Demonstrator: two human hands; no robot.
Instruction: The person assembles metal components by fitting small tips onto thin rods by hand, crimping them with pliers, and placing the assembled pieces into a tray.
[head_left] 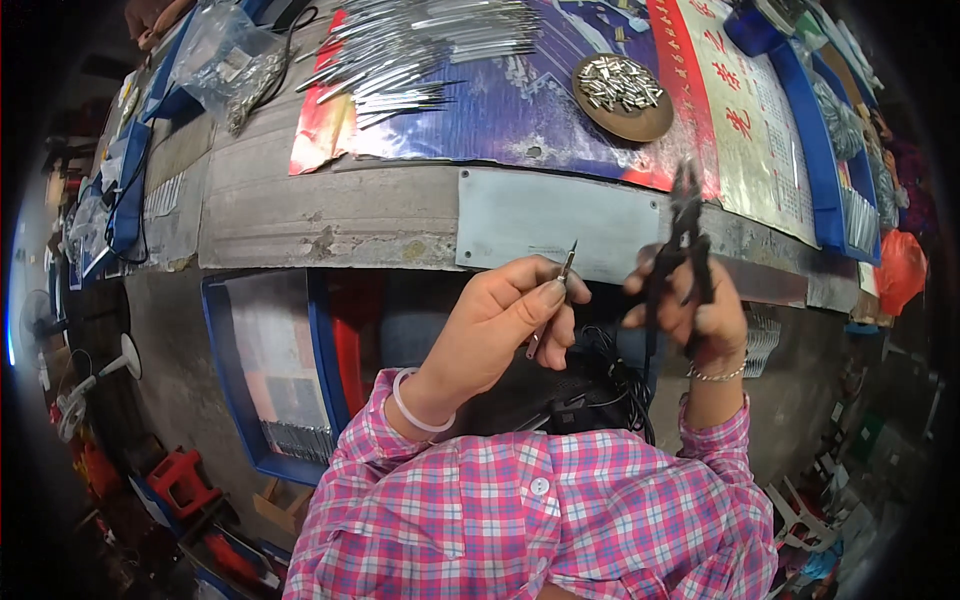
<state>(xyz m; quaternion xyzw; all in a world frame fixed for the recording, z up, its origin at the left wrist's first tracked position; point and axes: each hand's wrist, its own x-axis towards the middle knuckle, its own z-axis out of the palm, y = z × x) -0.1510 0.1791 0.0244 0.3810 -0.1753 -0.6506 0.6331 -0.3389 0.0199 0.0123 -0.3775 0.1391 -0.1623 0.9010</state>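
Observation:
Between the thumb and fingers of my left hand (515, 312) is a slim metal rod with a pointed tip (569, 262), its tip slanting up and away from me. My right hand (700, 310) is wrapped round the dark handles of a pair of pliers (686, 225), blurred, with the jaws pointing away over the table edge. The pliers and the rod are apart. Beyond them a round brown dish (628, 128) holds many small silver metal pieces (620, 84). A large pile of thin metal rods (420, 50) lies to the dish's left on a printed sheet.
The grey worktable edge (330, 220) runs across, with a pale plate (550, 215) screwed to it. Blue bins stand at the right (815, 150) and left (128, 190). Below the table sits a blue tray (320, 400) with metal rods. A plastic bag (225, 60) lies back left.

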